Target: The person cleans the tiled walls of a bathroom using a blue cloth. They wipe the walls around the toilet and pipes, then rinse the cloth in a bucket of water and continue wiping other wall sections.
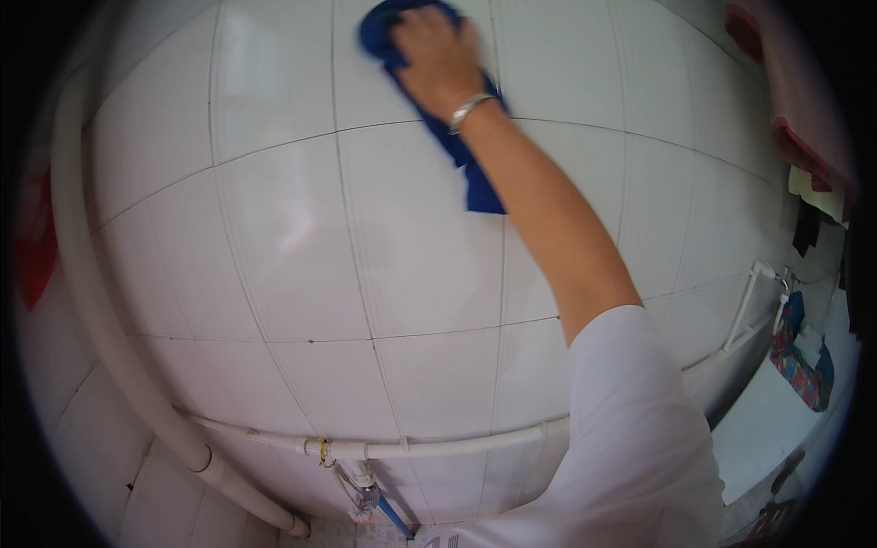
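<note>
Pressed against the white tiled wall (425,274), my right hand (438,61) holds a dark blue cloth (380,31) high up in the picture. The cloth is bunched beyond my fingers, and a loose length of it hangs down the tiles behind my wrist and forearm. My fingers are spread over the cloth and slightly blurred. A silver-coloured bangle (470,111) circles my right wrist. My left hand is out of view.
A thick white pipe (103,294) runs down the left corner. A thinner pipe (452,449) crosses the lower wall, with a tap (370,494) and a blue tube (395,517) below. At right are a patterned cloth (801,363) and a white panel (764,425); red plastic (38,253) hangs left.
</note>
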The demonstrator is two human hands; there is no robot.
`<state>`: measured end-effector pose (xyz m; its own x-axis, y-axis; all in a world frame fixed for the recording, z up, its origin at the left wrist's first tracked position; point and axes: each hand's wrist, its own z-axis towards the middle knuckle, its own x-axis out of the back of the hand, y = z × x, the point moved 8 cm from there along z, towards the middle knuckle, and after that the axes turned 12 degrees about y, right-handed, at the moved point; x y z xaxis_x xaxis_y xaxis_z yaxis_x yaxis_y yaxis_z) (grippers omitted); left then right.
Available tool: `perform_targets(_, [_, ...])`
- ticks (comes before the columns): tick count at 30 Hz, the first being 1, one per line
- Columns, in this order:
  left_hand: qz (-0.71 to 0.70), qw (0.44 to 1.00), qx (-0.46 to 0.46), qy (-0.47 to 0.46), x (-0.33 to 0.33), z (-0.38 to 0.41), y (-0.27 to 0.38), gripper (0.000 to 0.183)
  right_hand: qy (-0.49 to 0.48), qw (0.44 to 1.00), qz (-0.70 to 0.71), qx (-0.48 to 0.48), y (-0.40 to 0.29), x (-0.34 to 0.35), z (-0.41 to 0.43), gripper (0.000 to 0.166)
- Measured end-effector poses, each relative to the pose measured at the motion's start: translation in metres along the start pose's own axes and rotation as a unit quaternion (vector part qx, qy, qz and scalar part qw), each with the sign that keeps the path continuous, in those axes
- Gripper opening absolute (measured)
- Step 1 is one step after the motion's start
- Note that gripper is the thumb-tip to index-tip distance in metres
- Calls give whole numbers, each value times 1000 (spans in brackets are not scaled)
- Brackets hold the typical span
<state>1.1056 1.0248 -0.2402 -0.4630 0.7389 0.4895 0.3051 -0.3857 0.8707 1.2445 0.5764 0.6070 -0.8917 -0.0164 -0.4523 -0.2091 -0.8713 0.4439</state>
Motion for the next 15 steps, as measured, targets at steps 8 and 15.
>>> perform_targets(8, [-197, 972, 91, -94, -63, 12, 44, 45, -48, 925, -277, -257, 295, 113, -121, 52])
perform_targets(15, [-280, 939, 150, -131, -90, 8, 48, 46, -76, 818, -292, -489, 361, 179, -179, 62])
